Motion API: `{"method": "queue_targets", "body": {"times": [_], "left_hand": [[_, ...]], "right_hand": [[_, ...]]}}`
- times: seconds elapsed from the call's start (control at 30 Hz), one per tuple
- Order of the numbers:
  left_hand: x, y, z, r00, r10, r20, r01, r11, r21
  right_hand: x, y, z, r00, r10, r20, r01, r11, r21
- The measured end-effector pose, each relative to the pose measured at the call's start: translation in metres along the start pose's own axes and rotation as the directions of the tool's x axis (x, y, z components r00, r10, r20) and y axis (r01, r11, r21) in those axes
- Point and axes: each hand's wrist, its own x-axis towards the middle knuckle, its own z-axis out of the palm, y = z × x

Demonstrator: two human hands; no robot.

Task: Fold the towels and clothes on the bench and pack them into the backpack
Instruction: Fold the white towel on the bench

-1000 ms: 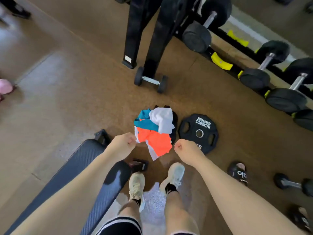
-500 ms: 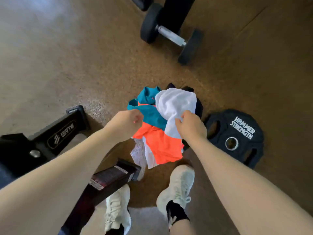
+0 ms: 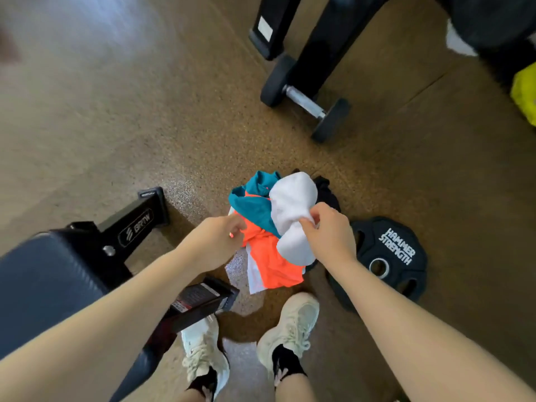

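Observation:
A heap of cloth lies on the floor in front of my feet: a white towel [image 3: 293, 204] on top, a teal piece [image 3: 255, 201] at the left, an orange and white garment [image 3: 272, 262] below. A black bag or cloth [image 3: 327, 190] shows behind the heap, mostly hidden. My right hand [image 3: 330, 233] pinches the white towel at its middle. My left hand [image 3: 214, 239] has curled fingers at the edge of the orange garment; whether it grips the cloth is hidden. The dark padded bench [image 3: 43, 285] is at the lower left.
A black weight plate [image 3: 391, 256] lies right of the heap. A dumbbell [image 3: 304, 103] lies farther back by the black rack legs [image 3: 319, 39]. The bench's black foot bars [image 3: 139, 221] stick out left of the heap. My two pale shoes [image 3: 290, 323] stand just below it.
Both hands came down from above onto the heap. My right hand took hold of the white towel, bunching it. The camera has dropped closer to the floor.

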Motion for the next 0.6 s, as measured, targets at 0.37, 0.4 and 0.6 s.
{"method": "queue_targets", "body": {"times": [0.37, 0.4, 0.6], "left_hand": [[-0.237, 0.092, -0.141, 0.897, 0.370, -0.240, -0.406, 0.905, -0.123], [-0.254, 0.097, -0.153, 0.875, 0.377, -0.304, -0.421, 0.902, -0.094], [-0.337, 0.124, -0.217, 0.802, 0.334, -0.495, -0.439, 0.892, -0.111]], "right_hand": [[-0.183, -0.175, -0.221, 0.980, -0.195, 0.044, 0.160, 0.900, 0.405], [-0.196, -0.187, -0.235, 0.975, -0.218, 0.049, 0.178, 0.891, 0.418], [-0.239, -0.239, -0.291, 0.940, -0.329, 0.087, 0.266, 0.869, 0.417]]}}
